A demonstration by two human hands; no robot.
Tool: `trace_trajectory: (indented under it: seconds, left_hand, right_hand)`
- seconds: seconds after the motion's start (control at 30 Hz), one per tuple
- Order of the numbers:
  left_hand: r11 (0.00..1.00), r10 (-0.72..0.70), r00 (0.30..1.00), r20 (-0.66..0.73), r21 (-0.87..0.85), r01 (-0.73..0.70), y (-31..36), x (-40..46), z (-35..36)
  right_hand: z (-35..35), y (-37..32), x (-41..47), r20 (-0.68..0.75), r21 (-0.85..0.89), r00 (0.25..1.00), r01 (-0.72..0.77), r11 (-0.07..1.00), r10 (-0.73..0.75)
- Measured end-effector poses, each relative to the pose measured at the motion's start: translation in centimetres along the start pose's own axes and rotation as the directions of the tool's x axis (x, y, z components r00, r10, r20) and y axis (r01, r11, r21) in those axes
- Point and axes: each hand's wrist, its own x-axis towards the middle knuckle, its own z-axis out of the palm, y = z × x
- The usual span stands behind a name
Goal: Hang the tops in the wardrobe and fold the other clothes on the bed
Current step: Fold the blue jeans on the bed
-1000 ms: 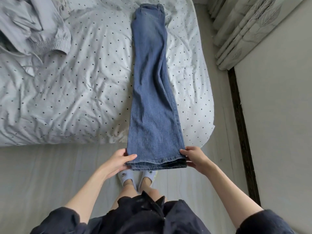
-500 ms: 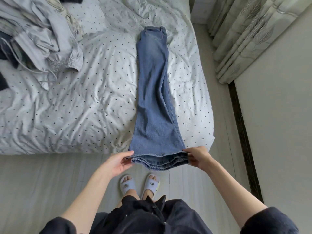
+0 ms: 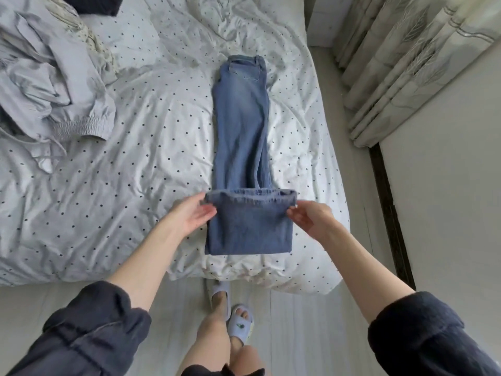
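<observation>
Blue jeans (image 3: 241, 126) lie lengthwise on the polka-dot bed (image 3: 130, 164), waistband at the far end. Their leg ends are turned up over the lower legs, forming a doubled panel (image 3: 248, 226) near the bed's front edge. My left hand (image 3: 191, 215) pinches the left corner of the hem and my right hand (image 3: 310, 218) pinches the right corner, both held just above the denim.
A heap of grey and light clothes (image 3: 51, 85) sits at the bed's far left, with a dark garment (image 3: 95, 4) behind it. Curtains (image 3: 401, 66) hang at the right beside a narrow strip of floor. My slippered feet (image 3: 230, 308) stand at the bed's front edge.
Both hands lifted the leg hems from over the bed's edge and carried them forward over the jeans, making a fold. The view shifted further onto the bed.
</observation>
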Motion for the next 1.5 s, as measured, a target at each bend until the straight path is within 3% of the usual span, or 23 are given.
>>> trace_trajectory:
  seconds: [0.07, 0.1, 0.13, 0.2, 0.27, 0.33, 0.43, 0.5, 0.57, 0.67, 0.73, 0.83, 0.93, 1.03, 1.1, 1.2, 1.3, 1.5]
  left_hand:
    - [0.974, 0.127, 0.990, 0.052, 0.182, -0.135, 0.9, 2.6, 1.1]
    - [0.900, 0.213, 0.973, 0.085, 0.370, -0.229, 0.8, 3.5, 1.4]
    - [0.748, 0.304, 0.943, 0.134, 0.579, -0.323, 0.1, 4.2, 1.4]
    - [0.255, 0.449, 0.821, 0.352, 0.830, -0.495, -2.6, 4.8, 0.5]
    - [-0.097, 0.385, 0.723, 0.574, 0.804, -0.586, -6.9, 4.7, -0.9]
    - [-0.332, 0.227, 0.718, 0.657, 0.746, -0.577, -11.0, 4.7, -2.3]
    - [-0.522, 0.108, 0.768, 0.632, 0.693, -0.497, -14.4, 6.0, -3.5]
    - [-0.603, 0.105, 0.778, 0.620, 0.662, -0.446, -15.1, 7.7, -3.9]
    - [-0.648, 0.136, 0.772, 0.620, 0.645, -0.404, -15.9, 8.8, -4.3]
    - [-0.659, 0.253, 0.688, 0.680, 0.642, -0.392, -16.3, 9.0, -4.5]
    - [-0.631, 0.325, 0.614, 0.719, 0.648, -0.426, -16.3, 8.6, -4.4]
    - [-0.580, 0.352, 0.638, 0.685, 0.695, -0.426, -16.1, 7.8, -4.5]
    - [-0.524, 0.307, 0.728, 0.613, 0.747, -0.408, -15.8, 6.6, -4.9]
    - [-0.508, 0.331, 0.740, 0.586, 0.771, -0.383, -15.4, 5.0, -5.4]
    - [-0.505, 0.394, 0.696, 0.599, 0.775, -0.381, -14.6, 3.3, -5.1]
    - [-0.496, 0.514, 0.566, 0.645, 0.762, -0.417, -12.8, 1.9, -4.0]
    - [-0.483, 0.551, 0.484, 0.680, 0.732, -0.480, -9.8, 0.6, -2.8]
    - [-0.387, 0.592, 0.477, 0.650, 0.748, -0.539, -2.3, 0.9, -0.5]
  right_hand:
    - [1.6, -0.2, 1.9, -0.021, -0.074, 0.990, 0.137, 0.988, -0.139]
    - [2.3, 0.4, 2.6, -0.024, -0.259, 0.964, 0.249, 0.933, -0.263]
    - [2.9, 1.6, 3.2, 0.023, -0.476, 0.923, 0.347, 0.808, -0.384]
    - [3.4, 4.6, 3.9, 0.223, -0.727, 0.825, 0.496, 0.475, -0.519]
    - [3.1, 7.9, 4.7, 0.405, -0.780, 0.764, 0.575, 0.246, -0.501]
    - [2.2, 10.5, 5.6, 0.511, -0.787, 0.730, 0.610, 0.095, -0.453]
    - [0.6, 13.4, 6.8, 0.613, -0.754, 0.678, 0.655, -0.045, -0.406]
    - [0.2, 14.5, 8.0, 0.681, -0.726, 0.644, 0.655, -0.208, -0.349]
    - [0.3, 15.7, 8.9, 0.687, -0.715, 0.688, 0.584, -0.384, -0.233]
    - [0.4, 16.3, 9.2, 0.672, -0.717, 0.682, 0.503, -0.482, -0.287]
    - [0.2, 16.2, 8.7, 0.701, -0.708, 0.575, 0.487, -0.511, -0.422]
    - [-0.5, 15.4, 7.9, 0.743, -0.666, 0.414, 0.528, -0.527, -0.525]
    - [-0.4, 14.2, 6.4, 0.753, -0.652, 0.395, 0.559, -0.512, -0.527]
    - [-0.2, 12.8, 4.5, 0.748, -0.648, 0.398, 0.614, -0.452, -0.531]
    - [-0.3, 11.7, 3.2, 0.741, -0.650, 0.422, 0.648, -0.398, -0.523]
    - [-0.6, 10.1, 2.3, 0.743, -0.651, 0.489, 0.687, -0.323, -0.457]
    - [-1.0, 7.6, 1.3, 0.727, -0.676, 0.514, 0.654, -0.340, -0.456]
    - [1.4, 0.9, 1.5, 0.660, -0.723, 0.534, 0.642, -0.256, -0.528]
